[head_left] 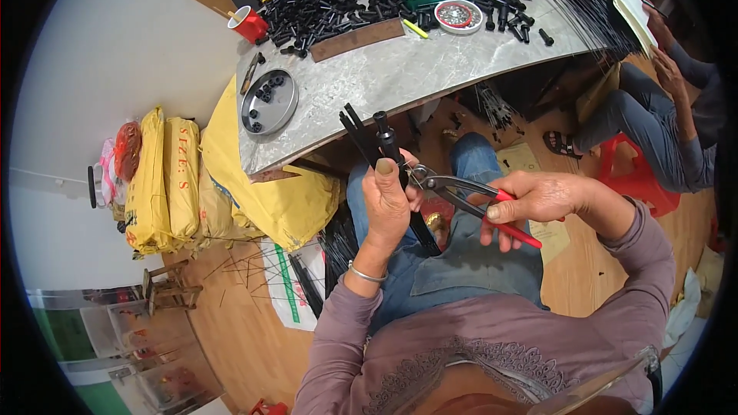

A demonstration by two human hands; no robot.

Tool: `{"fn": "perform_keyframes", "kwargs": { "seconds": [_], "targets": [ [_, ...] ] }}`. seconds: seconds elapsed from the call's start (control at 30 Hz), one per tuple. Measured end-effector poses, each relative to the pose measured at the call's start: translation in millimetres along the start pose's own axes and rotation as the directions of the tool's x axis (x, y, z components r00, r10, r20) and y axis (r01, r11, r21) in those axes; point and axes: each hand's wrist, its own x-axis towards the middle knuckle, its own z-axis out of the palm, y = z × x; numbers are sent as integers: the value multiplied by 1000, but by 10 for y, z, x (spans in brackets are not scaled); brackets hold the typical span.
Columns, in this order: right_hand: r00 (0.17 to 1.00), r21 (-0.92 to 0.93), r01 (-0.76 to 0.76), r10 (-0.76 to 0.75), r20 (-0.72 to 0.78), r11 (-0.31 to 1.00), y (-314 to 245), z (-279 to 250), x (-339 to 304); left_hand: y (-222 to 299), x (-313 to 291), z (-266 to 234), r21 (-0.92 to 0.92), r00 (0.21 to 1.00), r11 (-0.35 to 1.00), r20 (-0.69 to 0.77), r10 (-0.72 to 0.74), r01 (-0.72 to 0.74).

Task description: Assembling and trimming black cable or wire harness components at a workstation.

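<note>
My left hand (387,204) is closed around a bundle of thin black rods (358,134). A black cylindrical fitting (386,135) stands up out of the same fist, and the thumb presses against its base. My right hand (530,201) grips a pair of pliers (461,184) with red-tipped handles. The plier jaws meet the bundle just beside the left fingers, where a bit of thin wire seems to show. Whether the jaws bite on that wire is too small to tell. Below the fist the rods run down over my lap.
The grey tabletop (346,96) ahead carries a heap of black fittings (338,0), a round metal tray (269,111), a red cup (248,24) and a white dish (459,15) of small metal parts. Yellow sacks (183,184) stand left. Another person (653,115) sits at right, holding papers.
</note>
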Motion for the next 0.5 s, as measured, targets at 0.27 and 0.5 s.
{"fn": "perform_keyframes", "kwargs": {
  "seconds": [0.27, 0.5],
  "targets": [
    [1000, 82, 11, -10, -23, 997, -91, 82, -43, -37, 43, -41, -76, 996, 997, 92, 8, -1],
    [990, -178, -38, 14, -137, 983, -124, 30, -37, -26, 65, -53, -83, 994, 996, 104, -19, 27]
  ]
}}
